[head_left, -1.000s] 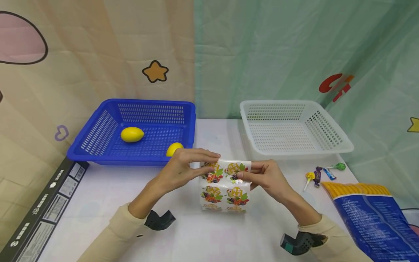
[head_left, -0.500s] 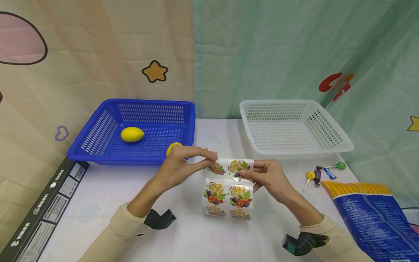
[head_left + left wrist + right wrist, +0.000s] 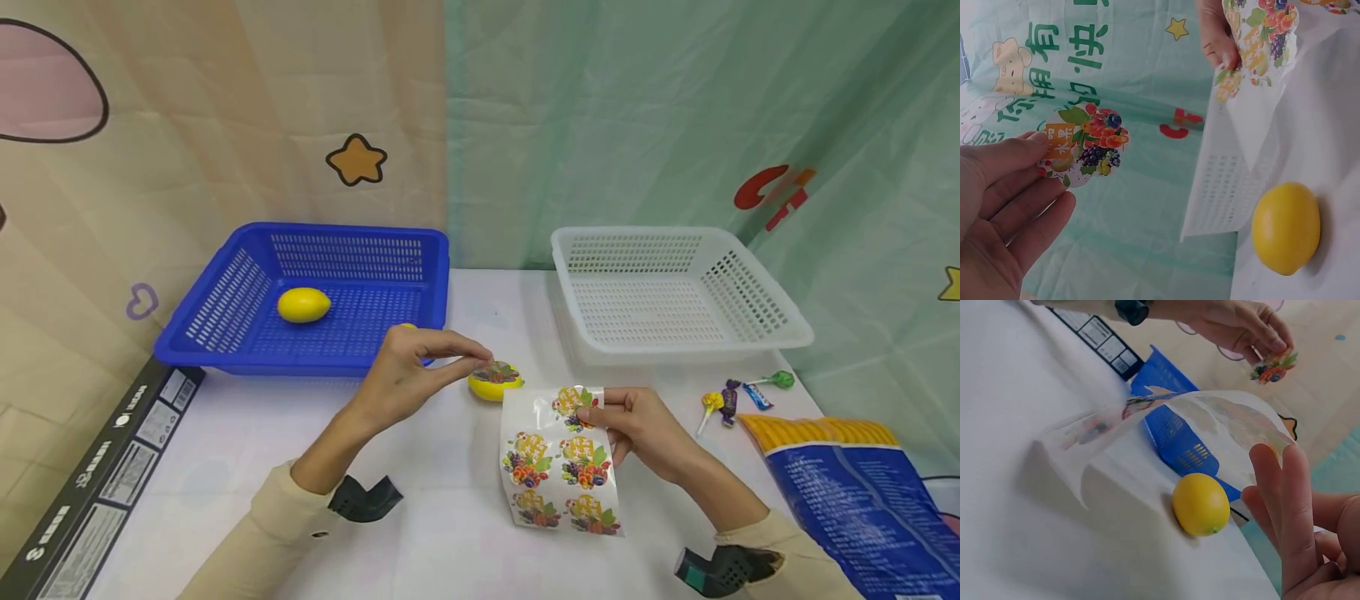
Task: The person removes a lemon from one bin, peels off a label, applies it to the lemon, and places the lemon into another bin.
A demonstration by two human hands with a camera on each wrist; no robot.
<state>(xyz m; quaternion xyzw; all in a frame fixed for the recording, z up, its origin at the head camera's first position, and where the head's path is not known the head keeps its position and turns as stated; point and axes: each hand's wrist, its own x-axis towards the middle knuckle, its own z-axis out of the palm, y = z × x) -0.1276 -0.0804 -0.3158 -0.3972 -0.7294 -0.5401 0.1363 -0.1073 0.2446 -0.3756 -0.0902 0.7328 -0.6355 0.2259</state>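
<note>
Sticker (image 3: 496, 372) pinched in left hand (image 3: 405, 375); right hand (image 3: 637, 421) grips hanging sheet (image 3: 558, 458).

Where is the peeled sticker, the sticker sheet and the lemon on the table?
peeled sticker (image 3: 1085, 146), left wrist view, its printed middle.
sticker sheet (image 3: 558, 467), head view, middle of the sheet.
lemon (image 3: 1201, 504), right wrist view, its rounded side.
</note>
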